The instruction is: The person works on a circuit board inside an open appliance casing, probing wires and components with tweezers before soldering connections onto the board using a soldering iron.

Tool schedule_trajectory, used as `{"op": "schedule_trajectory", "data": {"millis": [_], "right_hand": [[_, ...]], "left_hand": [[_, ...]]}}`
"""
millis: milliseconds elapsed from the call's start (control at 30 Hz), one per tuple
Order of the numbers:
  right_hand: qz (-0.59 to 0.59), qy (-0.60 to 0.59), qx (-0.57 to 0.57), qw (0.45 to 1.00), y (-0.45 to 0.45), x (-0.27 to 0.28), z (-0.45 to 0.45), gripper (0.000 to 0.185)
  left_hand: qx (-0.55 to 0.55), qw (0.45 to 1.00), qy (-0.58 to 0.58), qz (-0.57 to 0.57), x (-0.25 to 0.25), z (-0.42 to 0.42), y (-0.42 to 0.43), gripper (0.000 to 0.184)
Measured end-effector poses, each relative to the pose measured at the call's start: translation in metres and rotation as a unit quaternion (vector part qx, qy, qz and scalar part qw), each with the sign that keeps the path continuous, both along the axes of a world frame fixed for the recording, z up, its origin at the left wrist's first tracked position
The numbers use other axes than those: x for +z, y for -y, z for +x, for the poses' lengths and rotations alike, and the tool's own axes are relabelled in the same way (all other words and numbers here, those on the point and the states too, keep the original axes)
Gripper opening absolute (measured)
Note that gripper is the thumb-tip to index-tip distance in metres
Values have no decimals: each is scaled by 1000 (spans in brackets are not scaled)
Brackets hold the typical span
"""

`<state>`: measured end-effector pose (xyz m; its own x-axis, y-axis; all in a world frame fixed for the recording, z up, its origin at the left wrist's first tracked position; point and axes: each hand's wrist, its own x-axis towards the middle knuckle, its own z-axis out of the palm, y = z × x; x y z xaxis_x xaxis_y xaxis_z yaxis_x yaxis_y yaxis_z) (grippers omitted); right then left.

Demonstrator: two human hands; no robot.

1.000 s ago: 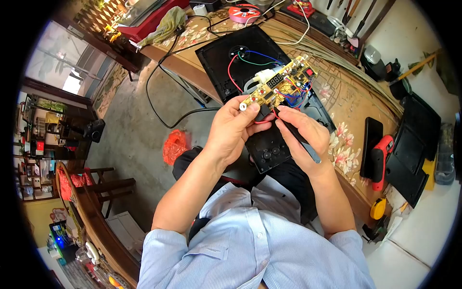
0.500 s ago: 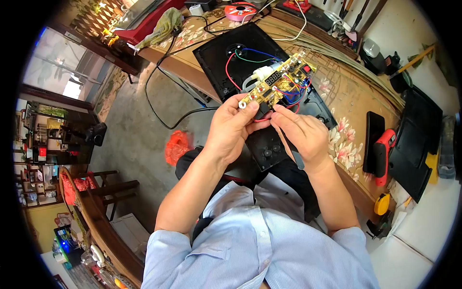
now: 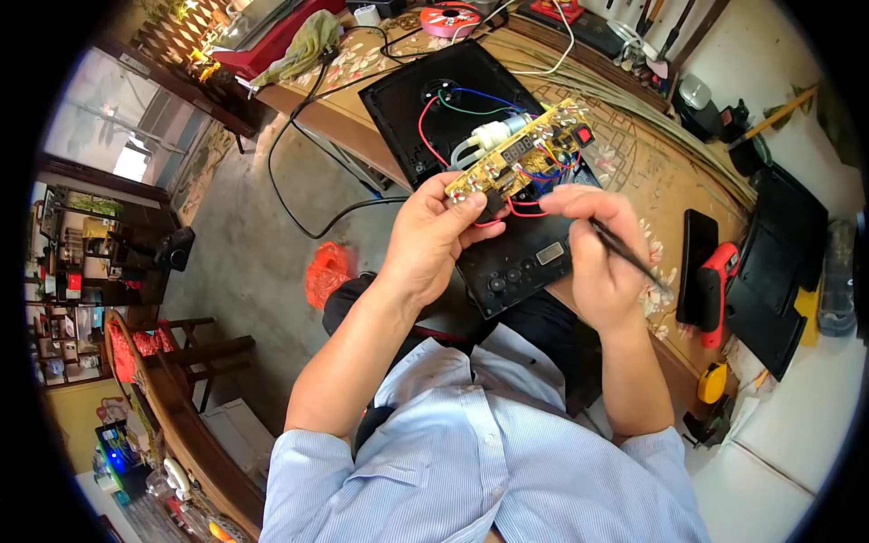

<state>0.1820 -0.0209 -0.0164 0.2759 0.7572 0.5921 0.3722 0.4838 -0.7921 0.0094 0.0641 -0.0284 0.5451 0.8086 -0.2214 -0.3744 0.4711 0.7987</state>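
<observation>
My left hand (image 3: 436,233) pinches the near left end of a yellow circuit board (image 3: 522,152), which carries a digit display, a red part and several coloured wires. My right hand (image 3: 605,258) holds dark tweezers (image 3: 629,252), slightly blurred, their handle end pointing down and right. It stays apart from the board, to its lower right. Under the board lies an open black housing (image 3: 398,109) with a white pump-like part (image 3: 491,135). A black panel with round buttons (image 3: 511,267) shows between my hands, partly hidden by them.
On the bench (image 3: 625,167) at the right lie a black phone (image 3: 700,262), a red and black tool (image 3: 720,294) and a yellow tape measure (image 3: 712,382). A pink spool (image 3: 450,19) sits at the back. A black cable (image 3: 281,195) hangs over the bench's left edge.
My right hand has moved right, away from the board and wires, and the tweezers have turned in it. More of the button panel shows. My left hand keeps its hold on the board.
</observation>
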Motion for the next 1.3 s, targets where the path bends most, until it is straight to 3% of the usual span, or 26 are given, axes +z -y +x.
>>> {"op": "schedule_trajectory", "data": {"millis": [67, 133, 233, 1300], "right_hand": [[-69, -59, 11, 996, 3, 5, -3, 12], [-150, 87, -109, 979, -7, 8, -13, 14], [-127, 170, -167, 963, -20, -5, -18, 20], [-178, 214, -184, 943, -20, 0, -14, 22]], "left_hand": [[2, 1000, 3, 7, 0, 1, 1, 27], [6, 1000, 2, 8, 1, 2, 2, 27], [6, 1000, 1, 12, -1, 1, 3, 27], [-3, 994, -37, 101, -3, 5, 10, 31]]}}
